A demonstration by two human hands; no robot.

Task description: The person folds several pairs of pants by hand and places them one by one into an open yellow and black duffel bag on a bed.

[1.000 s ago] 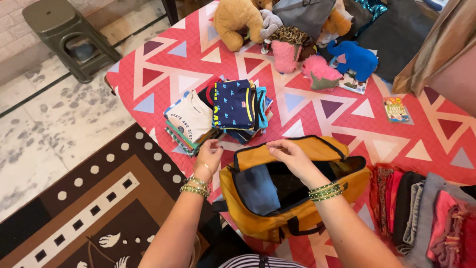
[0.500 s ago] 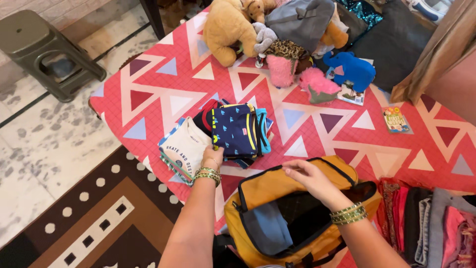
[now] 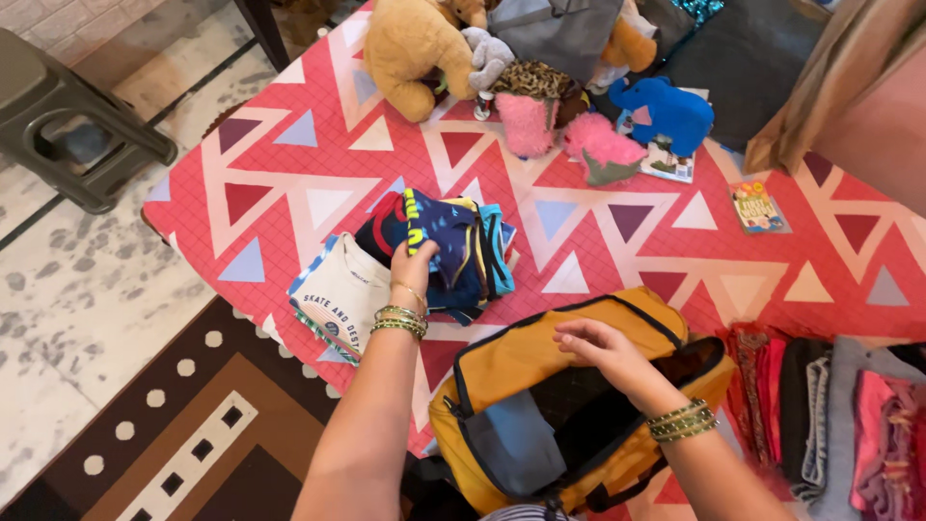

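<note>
My left hand [image 3: 412, 266] grips the edge of a dark blue patterned folded garment [image 3: 446, 241] in a leaning pile of small folded clothes; a white printed shirt [image 3: 340, 299] lies at that pile's left. My right hand [image 3: 596, 349] rests on the open flap of a mustard-yellow bag [image 3: 540, 362] with a black lining, fingers curled on its zipper edge. A grey-blue cloth [image 3: 513, 446] lies inside the bag. Both wrists carry green and gold bangles.
A red bedspread [image 3: 617, 232] with triangles covers the bed. Soft toys lie at the far end: a tan bear [image 3: 410, 43], a blue elephant [image 3: 667, 114], pink toys [image 3: 600, 147]. A small book [image 3: 757, 207] lies right. Folded clothes [image 3: 830, 415] are stacked right. A green stool [image 3: 48, 116] stands left.
My left hand has reached from the bag's side up to the clothes pile and taken hold of the dark blue garment, tilting it. My right hand stayed on the bag flap.
</note>
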